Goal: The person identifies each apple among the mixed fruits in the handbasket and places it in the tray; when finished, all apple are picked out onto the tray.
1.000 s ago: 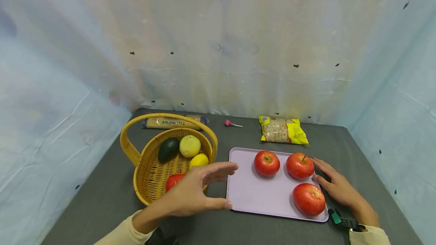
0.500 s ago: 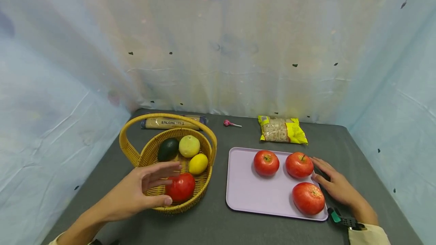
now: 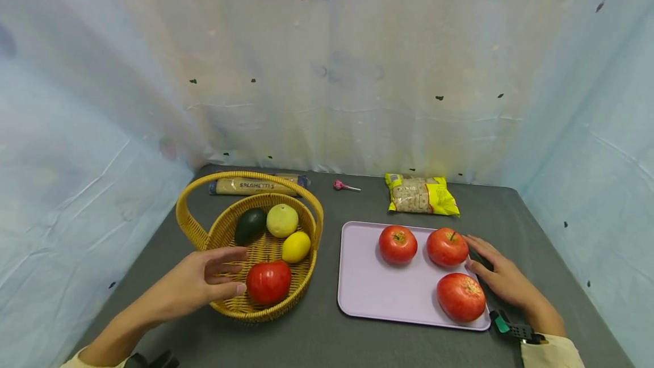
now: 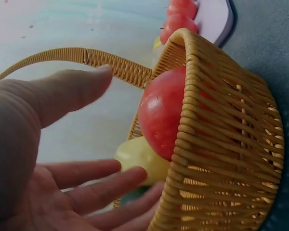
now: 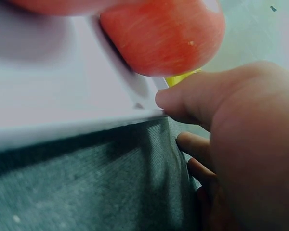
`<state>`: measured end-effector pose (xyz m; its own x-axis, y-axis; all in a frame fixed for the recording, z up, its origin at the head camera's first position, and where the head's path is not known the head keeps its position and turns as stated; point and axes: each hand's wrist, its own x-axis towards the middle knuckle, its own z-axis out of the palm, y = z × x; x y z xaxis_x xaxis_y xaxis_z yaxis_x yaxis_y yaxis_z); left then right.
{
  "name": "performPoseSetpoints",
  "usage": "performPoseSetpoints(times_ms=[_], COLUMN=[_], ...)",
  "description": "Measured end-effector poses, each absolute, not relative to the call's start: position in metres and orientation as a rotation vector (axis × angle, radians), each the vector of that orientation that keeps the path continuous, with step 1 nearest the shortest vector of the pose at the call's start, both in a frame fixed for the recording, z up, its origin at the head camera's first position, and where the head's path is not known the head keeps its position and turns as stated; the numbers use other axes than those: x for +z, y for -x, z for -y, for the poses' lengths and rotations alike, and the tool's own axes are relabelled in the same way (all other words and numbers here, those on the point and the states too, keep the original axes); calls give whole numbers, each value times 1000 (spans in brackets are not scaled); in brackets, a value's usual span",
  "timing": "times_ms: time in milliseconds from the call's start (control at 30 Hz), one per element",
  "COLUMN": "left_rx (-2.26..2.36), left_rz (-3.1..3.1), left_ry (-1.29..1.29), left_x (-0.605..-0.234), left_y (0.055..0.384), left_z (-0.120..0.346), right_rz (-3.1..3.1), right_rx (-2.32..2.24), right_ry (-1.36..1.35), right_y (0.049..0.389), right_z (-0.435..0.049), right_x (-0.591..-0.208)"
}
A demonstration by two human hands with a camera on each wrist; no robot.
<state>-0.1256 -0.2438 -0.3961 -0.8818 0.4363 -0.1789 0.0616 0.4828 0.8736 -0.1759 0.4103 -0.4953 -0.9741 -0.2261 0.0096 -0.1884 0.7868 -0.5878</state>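
Note:
My left hand (image 3: 186, 283) hovers over the left part of the wicker basket's rim (image 3: 265, 314), thumb and fingers spread apart with nothing between them. Its fingertips are just left of a red apple (image 3: 268, 283) in the basket; the left wrist view shows that apple (image 4: 166, 113) behind the rim. Also in the basket are a lemon (image 3: 296, 247), a yellow-green round fruit (image 3: 283, 221) and an avocado (image 3: 250, 226). My right hand (image 3: 503, 277) rests at the right edge of the lilac tray (image 3: 373, 294), its thumb at the rim and its fingers loosely extended. Three red apples (image 3: 397, 245) sit on the tray.
Behind the basket lies a spaghetti pack (image 3: 250, 185), partly hidden by the handle (image 3: 245, 175). A pink lollipop (image 3: 339, 185) and a yellow snack-like bag (image 3: 421, 195) lie along the back of the grey table (image 3: 327, 345). Pale curtains (image 3: 327, 72) hang around it.
My left hand has moved left, from beside the tray's left edge across the basket to its left side, leaving the apple there uncovered. My right hand stays at the tray.

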Motion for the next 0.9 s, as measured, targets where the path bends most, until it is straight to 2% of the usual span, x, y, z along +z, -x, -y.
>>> performPoseSetpoints(times_ms=[367,633,900], left_rx=[1192,1043,1121], left_rz=[-2435,-2538,-2457], left_ry=[-316,-384,-516], left_x=[-409,-420,-423], left_y=[142,146,148], left_z=[220,205,202], right_rz=[-2905,-2898,-2902], right_rx=[-941,-928,-938], right_ry=[330,310,326], right_y=[176,176,177], right_z=[-410,-409,-411], right_x=[-495,-496,-496])
